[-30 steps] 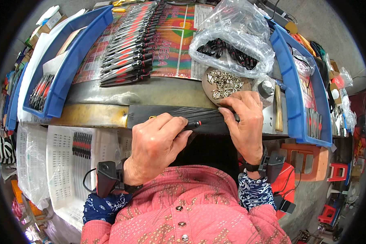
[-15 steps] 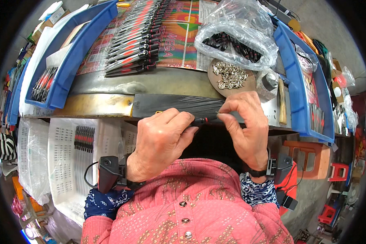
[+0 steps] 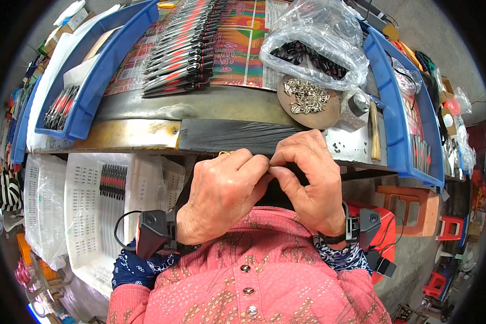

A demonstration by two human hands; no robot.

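Note:
My left hand point(image 3: 221, 189) is closed in front of the bench edge, its fingers curled around a black pen part that is now almost wholly hidden. Thumb and forefinger of my right hand point(image 3: 310, 186) are pinched together at the left hand's fingertips; whatever they grip is too small or covered. Just beyond the right hand lies a round brown dish point(image 3: 331, 120) heaped with small silvery metal tips point(image 3: 306, 96). Rows of assembled grey, black and red pens point(image 3: 181, 59) are stacked farther off to the left on printed sheeting.
Behind the dish, a clear plastic bag point(image 3: 286, 32) holds black parts. Blue trays with pens stand at left point(image 3: 94, 102) and right point(image 3: 386, 81). A small bottle point(image 3: 356, 108) and wooden-handled tool point(image 3: 374, 132) lie nearby. Below left, a white crate point(image 3: 83, 216) contains pens.
My right hand has moved left and met my left hand's fingertips. The black part with a red ring, seen between the hands before, is now covered by fingers.

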